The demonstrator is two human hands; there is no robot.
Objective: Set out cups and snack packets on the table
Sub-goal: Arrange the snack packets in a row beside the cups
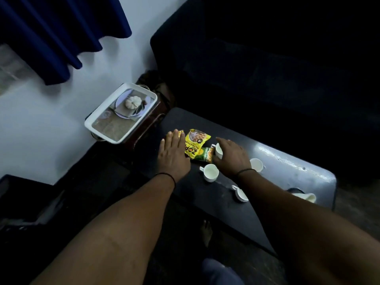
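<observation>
Count on the dark table (287,161): four white cups seen for certain, namely one under the right hand (219,151), one upright near it (211,172), one further right (256,164) and one lying tipped (240,194). A fifth white vessel (306,197) at the edge cannot be identified. Snack packets: two clear, yellow (195,144) and green (205,154); a third (181,133) shows only as a corner. One white tray (90,120) stands alongside. Two hands are present.

Beside the dark, glossy table (287,161) stands a smooth white plastic-looking tray (121,113), while on the table lie shiny foil-like snack packets (196,144) among glazed white ceramic-looking cups (210,172).
</observation>
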